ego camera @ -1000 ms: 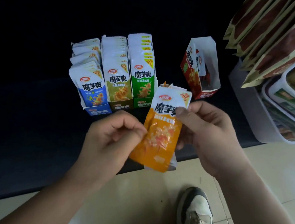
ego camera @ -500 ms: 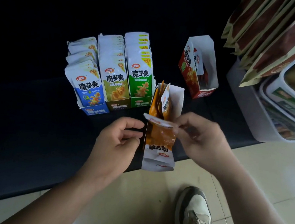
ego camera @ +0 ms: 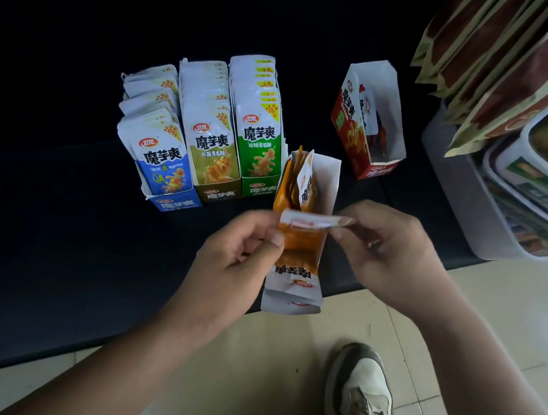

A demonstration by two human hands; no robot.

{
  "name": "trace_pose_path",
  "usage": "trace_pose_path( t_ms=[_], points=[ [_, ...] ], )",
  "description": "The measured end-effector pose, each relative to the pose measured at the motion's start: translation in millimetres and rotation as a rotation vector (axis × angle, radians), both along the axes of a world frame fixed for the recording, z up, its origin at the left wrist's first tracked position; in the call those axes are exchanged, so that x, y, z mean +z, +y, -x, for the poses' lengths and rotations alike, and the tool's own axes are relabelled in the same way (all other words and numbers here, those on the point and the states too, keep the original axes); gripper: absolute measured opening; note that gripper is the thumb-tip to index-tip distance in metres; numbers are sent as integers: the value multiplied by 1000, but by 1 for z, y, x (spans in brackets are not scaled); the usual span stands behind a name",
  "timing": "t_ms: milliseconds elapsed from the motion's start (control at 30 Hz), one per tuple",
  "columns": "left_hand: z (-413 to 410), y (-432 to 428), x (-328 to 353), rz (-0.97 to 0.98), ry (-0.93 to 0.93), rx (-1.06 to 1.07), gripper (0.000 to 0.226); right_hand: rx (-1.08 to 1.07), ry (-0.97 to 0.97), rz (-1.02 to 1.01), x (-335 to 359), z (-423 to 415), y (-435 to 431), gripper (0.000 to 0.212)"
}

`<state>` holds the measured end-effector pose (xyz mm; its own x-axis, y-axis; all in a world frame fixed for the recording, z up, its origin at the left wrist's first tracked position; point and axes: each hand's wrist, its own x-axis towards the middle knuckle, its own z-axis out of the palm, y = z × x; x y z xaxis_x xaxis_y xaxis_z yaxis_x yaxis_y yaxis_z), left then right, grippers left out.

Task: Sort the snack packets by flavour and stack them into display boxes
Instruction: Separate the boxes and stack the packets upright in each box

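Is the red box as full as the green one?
No, the red box looks nearly empty, while the green box is packed full.

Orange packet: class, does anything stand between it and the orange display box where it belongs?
Nothing visible. Left hand and right hand pinch the orange packet right at the open orange display box, ahead of packets already inside.

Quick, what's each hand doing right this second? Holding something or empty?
Left hand: closed, pinching the left edge of the orange packet.
Right hand: closed, pinching the same packet's right end.
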<state>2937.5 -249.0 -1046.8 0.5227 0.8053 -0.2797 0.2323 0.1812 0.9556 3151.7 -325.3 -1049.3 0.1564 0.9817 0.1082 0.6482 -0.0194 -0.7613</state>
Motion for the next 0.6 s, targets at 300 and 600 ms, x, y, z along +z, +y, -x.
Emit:
trace_pose_path(
  t_ms=[300, 600],
  points=[
    [8, 11, -10, -75, 192, 29, 40, -28, 122, 177, -8, -3, -5, 38],
    [-45, 54, 1, -631, 289, -7, 17, -330, 507, 123, -6, 20, 8, 19]
  ],
)
